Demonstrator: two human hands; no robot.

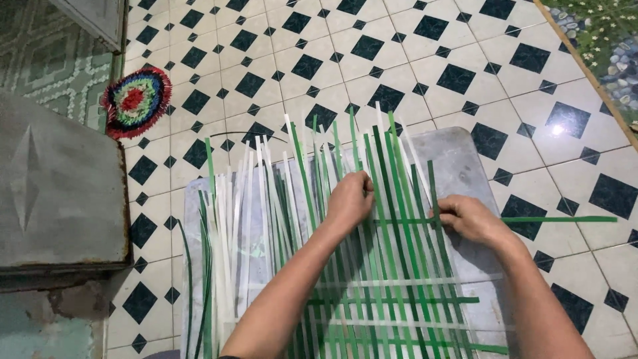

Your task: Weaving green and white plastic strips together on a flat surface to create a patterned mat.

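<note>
Many long green and white plastic strips (266,219) lie side by side on a grey board (458,166) on the floor, partly woven near me by crosswise strips (399,300). My left hand (349,199) presses down on the upright strips near the middle, fingers bent over some of them. My right hand (468,218) pinches a horizontal green strip (565,219) that runs out to the right over the tiles and passes left between the upright strips.
The floor is white tile with black diamonds (372,46). A round multicoloured fringed mat (136,101) lies at the upper left. A grey metal door panel (60,186) stands at the left. A pebble-patterned surface (608,40) fills the upper right corner.
</note>
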